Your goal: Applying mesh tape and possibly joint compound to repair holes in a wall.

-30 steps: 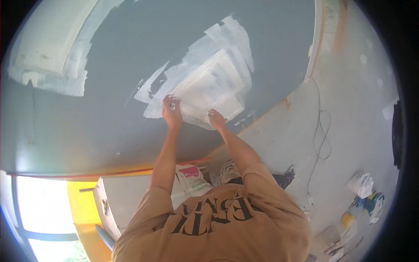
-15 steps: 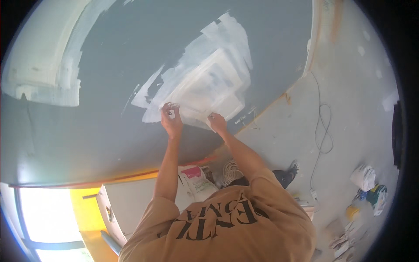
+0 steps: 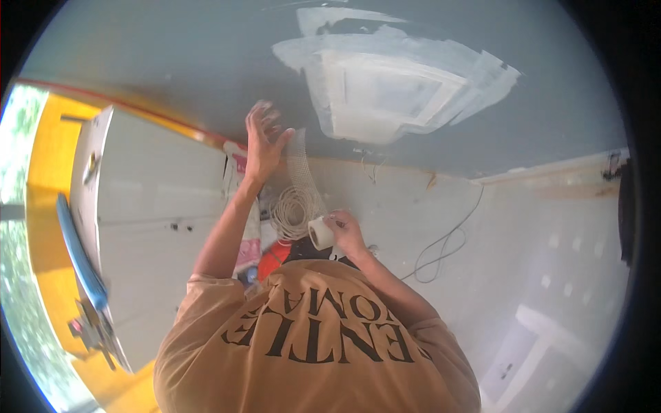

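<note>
My right hand (image 3: pixel 346 233) grips a whitish roll of mesh tape (image 3: pixel 321 233) low in front of my chest. From the roll a loose strip of see-through mesh tape (image 3: pixel 303 162) rises, its free end beside my left thumb. My left hand (image 3: pixel 264 142) is raised to the left of that strip, fingers apart and slightly blurred. Whether the thumb touches the strip, I cannot tell. Beyond both hands, a patch of white filler (image 3: pixel 385 89) covers part of the grey wall (image 3: pixel 200 62).
A coil of pale cable (image 3: pixel 293 212) lies behind the tape, near a white and pink bag (image 3: pixel 241 162). To the left stands a white cabinet (image 3: pixel 162 199) with a blue tube (image 3: pixel 81 251) beside it. A looped grey cord (image 3: pixel 444 249) lies right.
Both hands have come away from the white patch on the wall, back toward my body. The view has turned. The tape roll and its loose strip now show plainly.
</note>
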A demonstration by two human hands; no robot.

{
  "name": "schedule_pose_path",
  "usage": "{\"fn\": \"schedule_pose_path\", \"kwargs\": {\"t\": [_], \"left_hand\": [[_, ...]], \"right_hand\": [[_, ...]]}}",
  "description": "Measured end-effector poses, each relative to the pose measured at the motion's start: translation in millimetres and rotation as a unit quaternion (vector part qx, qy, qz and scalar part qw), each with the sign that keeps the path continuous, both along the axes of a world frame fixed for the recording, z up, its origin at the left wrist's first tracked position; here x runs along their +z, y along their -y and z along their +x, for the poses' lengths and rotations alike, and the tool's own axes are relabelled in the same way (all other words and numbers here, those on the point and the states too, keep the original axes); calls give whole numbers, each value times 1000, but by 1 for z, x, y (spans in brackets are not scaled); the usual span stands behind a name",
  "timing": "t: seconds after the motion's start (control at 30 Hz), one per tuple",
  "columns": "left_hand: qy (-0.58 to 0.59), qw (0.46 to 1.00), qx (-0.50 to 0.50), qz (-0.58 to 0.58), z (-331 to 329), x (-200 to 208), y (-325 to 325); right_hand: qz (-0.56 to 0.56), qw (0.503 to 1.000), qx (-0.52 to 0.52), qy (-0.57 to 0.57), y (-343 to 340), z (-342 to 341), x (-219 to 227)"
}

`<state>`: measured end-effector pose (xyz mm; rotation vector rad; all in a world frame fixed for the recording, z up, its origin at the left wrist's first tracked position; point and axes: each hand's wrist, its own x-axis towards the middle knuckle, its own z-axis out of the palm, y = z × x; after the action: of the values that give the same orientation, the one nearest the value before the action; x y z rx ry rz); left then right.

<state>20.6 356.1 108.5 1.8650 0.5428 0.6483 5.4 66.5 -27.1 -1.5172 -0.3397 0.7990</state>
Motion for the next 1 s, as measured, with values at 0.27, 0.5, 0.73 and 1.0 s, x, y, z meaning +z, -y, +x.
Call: {"fn": "schedule_pose_path", "kwargs": {"t": [0.27, 0.5, 0.73, 1.0], "left_hand": [[-157, 934, 38, -318, -196, -102, 194], [-147, 953, -43, -261, -213, -53, 226], [-114, 984, -44, -131, -227, -32, 203], [-76, 987, -58, -128, -252, -41, 131]], "right_hand": [[55, 976, 70, -199, 23, -26, -11], [8, 951, 185, -247, 36, -28, 22], [-19, 929, 239, -281, 5, -24, 67], [-56, 932, 263, -243, -63, -36, 73]]}}
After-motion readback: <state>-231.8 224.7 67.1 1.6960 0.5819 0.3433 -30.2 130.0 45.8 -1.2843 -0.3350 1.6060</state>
